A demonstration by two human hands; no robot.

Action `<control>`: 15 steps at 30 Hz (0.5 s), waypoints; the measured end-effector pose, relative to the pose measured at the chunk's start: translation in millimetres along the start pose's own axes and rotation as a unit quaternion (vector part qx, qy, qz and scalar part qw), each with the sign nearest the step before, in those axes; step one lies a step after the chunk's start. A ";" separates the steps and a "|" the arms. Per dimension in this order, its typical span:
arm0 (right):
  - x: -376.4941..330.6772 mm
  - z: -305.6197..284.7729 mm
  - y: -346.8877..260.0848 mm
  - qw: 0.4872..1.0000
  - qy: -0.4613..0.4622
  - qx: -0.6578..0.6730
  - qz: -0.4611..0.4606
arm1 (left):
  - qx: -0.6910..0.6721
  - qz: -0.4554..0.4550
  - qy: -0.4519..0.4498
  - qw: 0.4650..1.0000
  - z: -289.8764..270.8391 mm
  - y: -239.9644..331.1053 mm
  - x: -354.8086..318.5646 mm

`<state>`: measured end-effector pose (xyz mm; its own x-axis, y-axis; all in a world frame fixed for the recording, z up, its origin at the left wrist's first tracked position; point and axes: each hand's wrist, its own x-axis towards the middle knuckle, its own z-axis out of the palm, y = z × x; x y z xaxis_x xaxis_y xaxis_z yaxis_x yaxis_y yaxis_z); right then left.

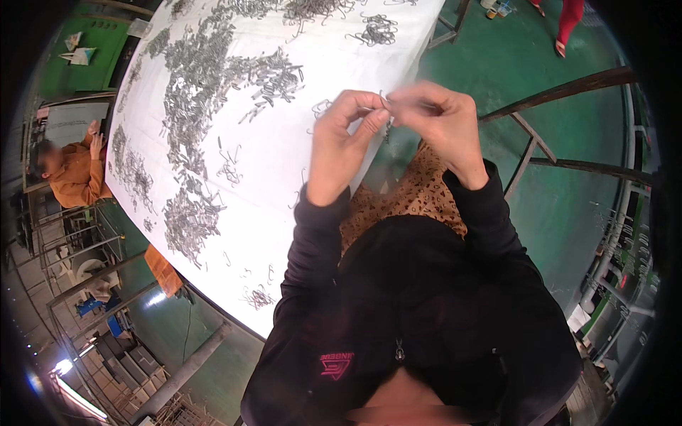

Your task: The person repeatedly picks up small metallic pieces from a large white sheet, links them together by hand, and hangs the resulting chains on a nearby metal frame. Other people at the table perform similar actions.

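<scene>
My left hand [341,145] and my right hand [442,121] meet above the near edge of a white table [284,153]. Both pinch a small thin metal wire piece [387,117] between fingertips; part of it hangs down between the hands. Heaps of small grey metal pieces [206,78] lie spread over the table to the left of my hands. Single bent wire hooks [229,167] lie scattered nearer the edge. My black sleeves come up from the lower edge.
A person in an orange top [74,177] sits at the table's far left side. Metal frame bars [561,92] stand on the green floor to the right. Someone's legs in red [568,21] are at the top right. Metal racks [85,284] stand lower left.
</scene>
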<state>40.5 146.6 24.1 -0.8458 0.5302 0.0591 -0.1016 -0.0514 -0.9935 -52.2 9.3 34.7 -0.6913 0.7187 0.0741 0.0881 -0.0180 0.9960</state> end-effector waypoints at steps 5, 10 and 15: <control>-2.3 -1.8 1.8 0.996 0.024 -0.081 0.018 | 0.126 0.148 0.040 0.980 9.6 -13.2 1.0; -6.2 -4.2 7.0 0.999 -0.022 -0.025 -0.009 | -0.063 0.036 0.026 0.997 15.4 -20.8 -11.7; -6.7 -6.8 10.7 0.997 -0.052 0.024 0.044 | -0.117 -0.021 0.000 0.993 9.5 -30.5 -16.9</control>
<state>48.7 148.3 12.4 -0.9018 0.4319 -0.0151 -0.0482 -0.1352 -0.9896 -36.3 4.3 2.6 -0.6909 0.7222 0.0324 -0.1102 -0.1495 0.9826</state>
